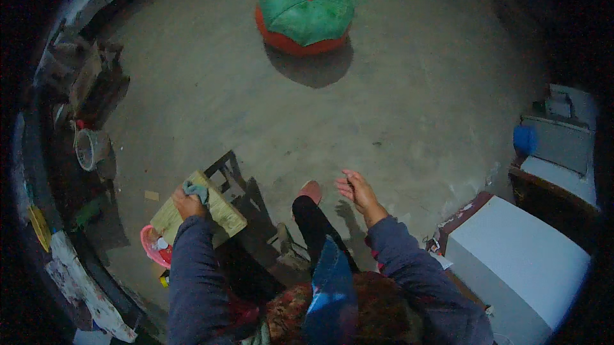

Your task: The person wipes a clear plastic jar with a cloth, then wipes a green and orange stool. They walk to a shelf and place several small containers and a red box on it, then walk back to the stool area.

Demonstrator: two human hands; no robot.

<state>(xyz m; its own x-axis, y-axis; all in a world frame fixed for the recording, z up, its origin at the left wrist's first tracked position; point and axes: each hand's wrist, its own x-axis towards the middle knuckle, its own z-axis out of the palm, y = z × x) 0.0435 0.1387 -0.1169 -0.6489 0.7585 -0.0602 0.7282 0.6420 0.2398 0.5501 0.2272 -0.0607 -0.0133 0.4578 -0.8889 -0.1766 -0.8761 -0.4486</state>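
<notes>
My left hand (190, 203) is closed on a crumpled grey-green cloth (196, 190), over the top of a pale yellowish wooden stool or small table (225, 215). That hand rests on or just above the top; which cannot be told. My right hand (356, 191) is held out over the concrete floor, its fingers apart and slightly bent, with nothing seen in it. A pink shoe (310, 192) on my foot shows between the hands. Beside the wooden top, partly under my left sleeve, is a pink plastic basket (152, 244) with small items inside.
A round green and red padded seat or pouf (307, 9) stands on the floor ahead. At right are a white-topped cabinet (518, 249) and a blue object (525, 139). Bags (96, 81) and a white-rimmed container (86, 149) stand at left.
</notes>
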